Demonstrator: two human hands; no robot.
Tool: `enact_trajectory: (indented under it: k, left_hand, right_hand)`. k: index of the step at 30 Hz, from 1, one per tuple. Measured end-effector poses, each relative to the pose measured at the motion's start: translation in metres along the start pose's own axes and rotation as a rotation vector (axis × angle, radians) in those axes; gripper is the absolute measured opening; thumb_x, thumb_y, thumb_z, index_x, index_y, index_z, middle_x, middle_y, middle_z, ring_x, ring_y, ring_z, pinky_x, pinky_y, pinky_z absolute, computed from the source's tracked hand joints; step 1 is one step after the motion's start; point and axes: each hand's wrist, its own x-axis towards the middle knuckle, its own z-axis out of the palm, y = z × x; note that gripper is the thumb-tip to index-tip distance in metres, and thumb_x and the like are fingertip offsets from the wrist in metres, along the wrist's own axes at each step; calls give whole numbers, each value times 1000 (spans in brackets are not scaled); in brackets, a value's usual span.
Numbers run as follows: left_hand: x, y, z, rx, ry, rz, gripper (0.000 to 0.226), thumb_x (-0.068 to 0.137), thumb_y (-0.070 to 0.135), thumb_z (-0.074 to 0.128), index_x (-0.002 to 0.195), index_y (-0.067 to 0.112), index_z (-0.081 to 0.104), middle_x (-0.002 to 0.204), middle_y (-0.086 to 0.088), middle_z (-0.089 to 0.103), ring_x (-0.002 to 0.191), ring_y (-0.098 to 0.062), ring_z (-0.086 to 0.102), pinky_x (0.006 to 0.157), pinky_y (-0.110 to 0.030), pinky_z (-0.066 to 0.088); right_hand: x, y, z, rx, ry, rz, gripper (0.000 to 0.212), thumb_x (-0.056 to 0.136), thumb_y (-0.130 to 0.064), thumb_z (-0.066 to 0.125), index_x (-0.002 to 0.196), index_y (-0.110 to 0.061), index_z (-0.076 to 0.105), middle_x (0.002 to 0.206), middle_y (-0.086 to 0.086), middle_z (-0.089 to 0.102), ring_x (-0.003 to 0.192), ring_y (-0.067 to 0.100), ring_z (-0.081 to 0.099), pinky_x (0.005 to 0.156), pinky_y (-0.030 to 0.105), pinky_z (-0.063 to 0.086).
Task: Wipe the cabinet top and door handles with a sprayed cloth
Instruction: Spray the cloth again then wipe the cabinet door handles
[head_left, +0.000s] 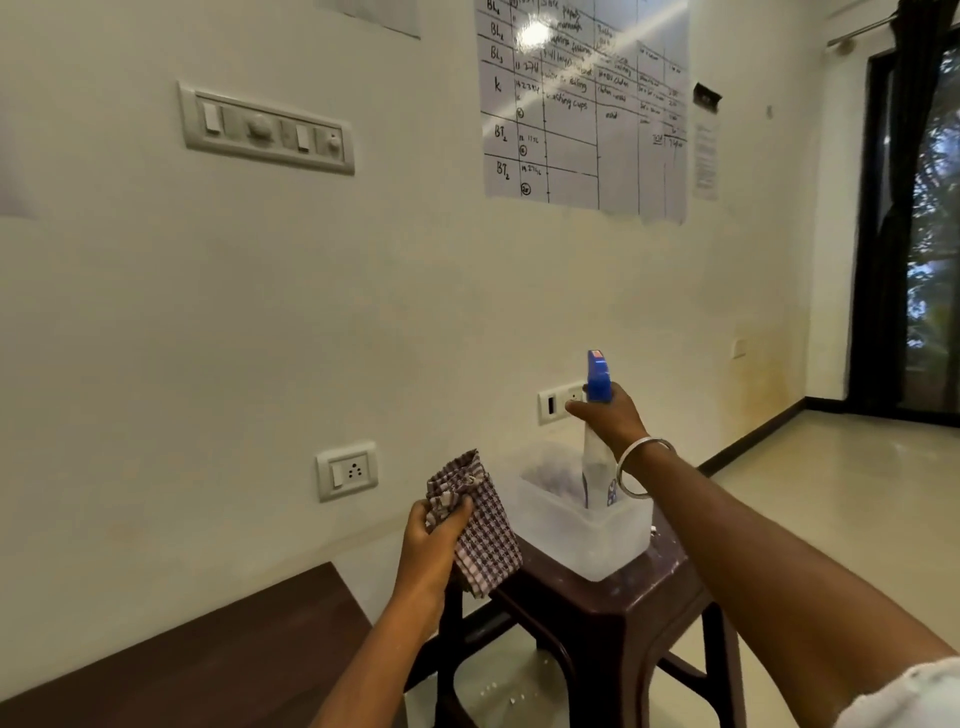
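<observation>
My left hand grips a folded purple-and-white checked cloth, held up in front of the wall. My right hand grips the neck of a clear spray bottle with a blue trigger head. The bottle's lower part stands inside or just above a translucent plastic tub. The nozzle points left, toward the cloth. The dark wooden cabinet top lies at the lower left, below the cloth. Its doors and handles are out of view.
The tub sits on a dark brown plastic stool right of the cabinet. Wall sockets and a switch panel are on the cream wall ahead. A handwritten chart hangs above. Open tiled floor stretches to the right toward a dark window.
</observation>
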Motion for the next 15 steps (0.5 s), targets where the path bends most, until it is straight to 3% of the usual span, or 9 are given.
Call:
enact_trajectory:
  k: [4,7,10,15]
  left_hand:
    - [3,6,-6,-114,28,-51,36,88,18,63,123,15,54,115,-13,65,103,-30,63,85,-44,52]
    - [3,16,-7,-188,56,-97,39,91,15,58,127,4,51,120,-23,61,108,-37,60,90,-49,50]
    - [-1,27,-7,-269,50,-108,32,94,22,54,120,4,56,115,-22,63,103,-36,61,81,-46,52]
    - [-5,42,-10,-315,10,-115,25,97,32,48,103,11,62,105,-15,67,95,-30,64,71,-40,51]
  right_hand:
    - [-5,-1,8,-61,81,-70,23,87,-11,62,110,-6,60,97,13,62,93,31,60,96,47,48]
    - [-13,-6,14,-25,34,-134,21,87,-3,61,108,-6,61,89,9,62,83,27,61,77,32,50]
    - [-17,-23,14,-7,-13,-204,28,85,0,62,113,-5,61,93,8,63,75,20,61,64,20,48]
    - [-26,-61,8,-31,-20,-326,30,85,0,60,114,-5,61,90,7,63,65,13,58,60,16,50]
